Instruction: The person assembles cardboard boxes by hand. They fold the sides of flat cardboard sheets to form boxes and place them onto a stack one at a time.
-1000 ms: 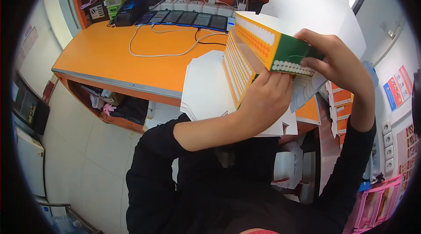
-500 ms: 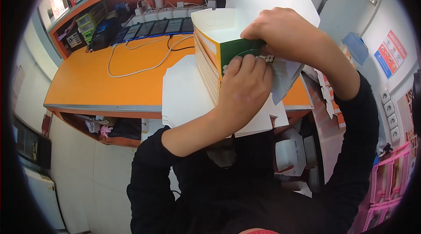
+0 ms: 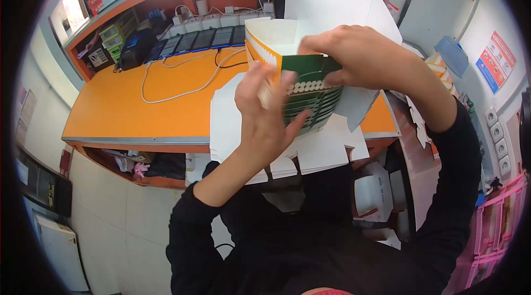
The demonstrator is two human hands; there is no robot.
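— From where is the scene viewed?
— From a fisheye camera worn on the head, aimed steeply down over an orange desk (image 3: 133, 112).
— How near?
— Close: the raised hands are seen centrally, edges are bent at the rim.

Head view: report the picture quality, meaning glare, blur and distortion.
Head view: windows at the top edge are blown out white; the left hand is slightly motion-blurred at the fingers, while the right hand and the green and orange carton are sharper; fisheye bends the orange desk edge, and a black vignette rings the frame.
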